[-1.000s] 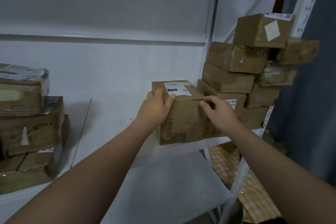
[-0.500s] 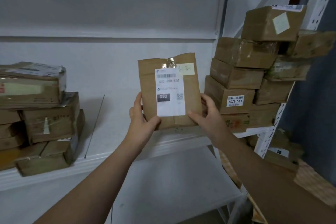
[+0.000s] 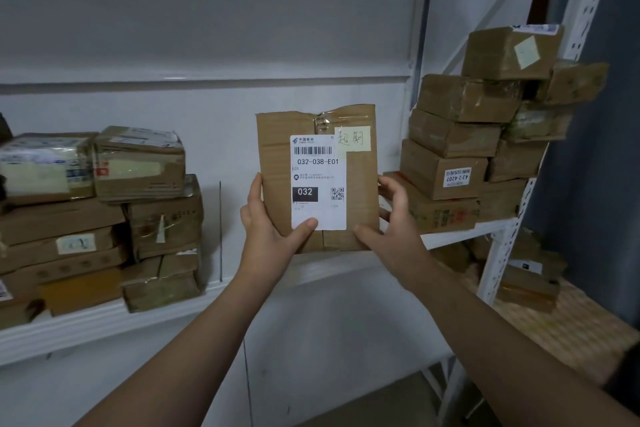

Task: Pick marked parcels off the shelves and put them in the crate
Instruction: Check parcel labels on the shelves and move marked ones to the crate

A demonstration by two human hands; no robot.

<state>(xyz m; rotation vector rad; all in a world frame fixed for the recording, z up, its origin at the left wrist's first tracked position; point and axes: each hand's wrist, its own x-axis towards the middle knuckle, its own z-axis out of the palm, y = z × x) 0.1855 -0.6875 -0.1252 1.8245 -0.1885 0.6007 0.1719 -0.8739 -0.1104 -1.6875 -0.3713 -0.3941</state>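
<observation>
In front of the shelf (image 3: 104, 322), I am holding the parcel (image 3: 360, 198) upright in the air, where a second ago it was lying flat on the board. Its yellow note (image 3: 352, 138) is now facing me, so I am judging it marked. My left hand (image 3: 268, 229) and right hand (image 3: 391, 218) are gripping its lower sides. Other boxes are sitting stacked at left (image 3: 104, 218) and right (image 3: 460, 135); the crate is not showing.
</observation>
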